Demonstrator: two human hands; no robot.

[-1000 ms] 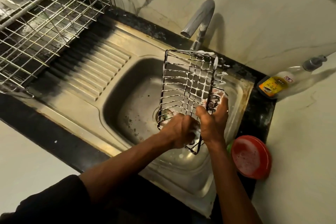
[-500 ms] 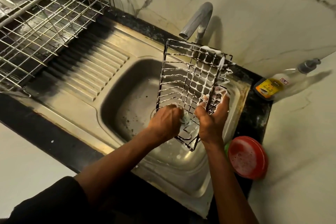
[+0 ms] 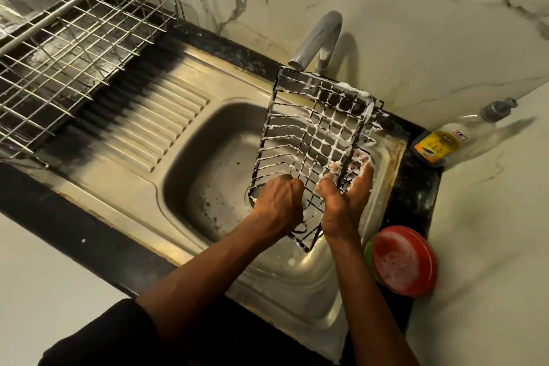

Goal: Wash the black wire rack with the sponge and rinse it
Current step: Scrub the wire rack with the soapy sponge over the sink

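The sink (image 3: 127, 187) basin holds scattered foam flecks; the black wire rack (image 3: 309, 140), coated in foam, stands tilted on end above the basin, top edge just below the tap (image 3: 319, 38). 1 red dish (image 3: 404, 260) on the tabletop at right holds suds; 1 soap bottle (image 3: 439, 145) lies near the sink corner. The right hand (image 3: 346, 199) grips the rack's right side wires; thumb on the near face, fingers (image 3: 364, 171) wrapped behind. The left hand (image 3: 277, 205) is fisted against the lower wires; what its fingers hold cannot be told.
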